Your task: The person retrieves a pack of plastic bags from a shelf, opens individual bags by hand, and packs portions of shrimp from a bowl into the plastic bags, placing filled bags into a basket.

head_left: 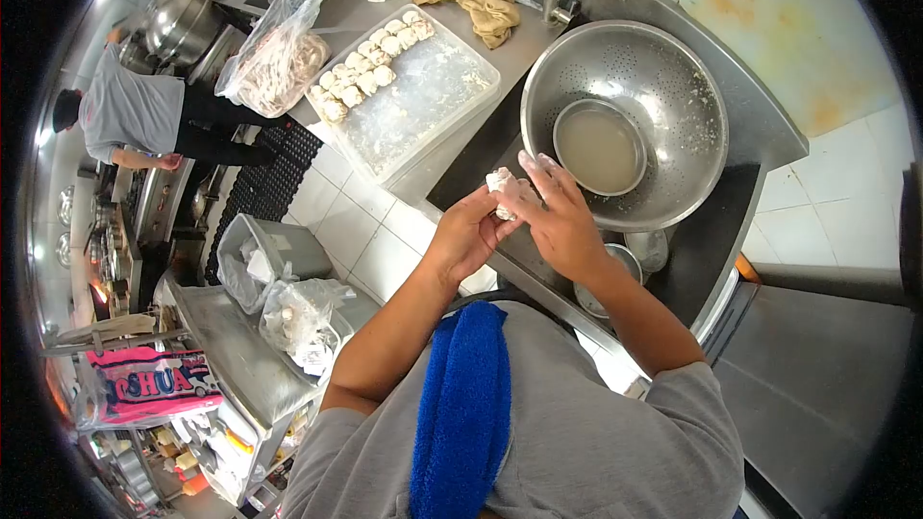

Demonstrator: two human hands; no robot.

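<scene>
Pinching a whitish lump, left hand and right hand grip together; slack fingers could drop it. Oversqueezing might tear it.

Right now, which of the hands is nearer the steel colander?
Right: the right hand overlaps the steel colander in view; the left hand is farther off, left of the colander.

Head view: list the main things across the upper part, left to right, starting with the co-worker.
Co-worker in a grey shirt → filled clear plastic bag → plastic tub with whitish lumps → metal colander → stained pale board.
</scene>
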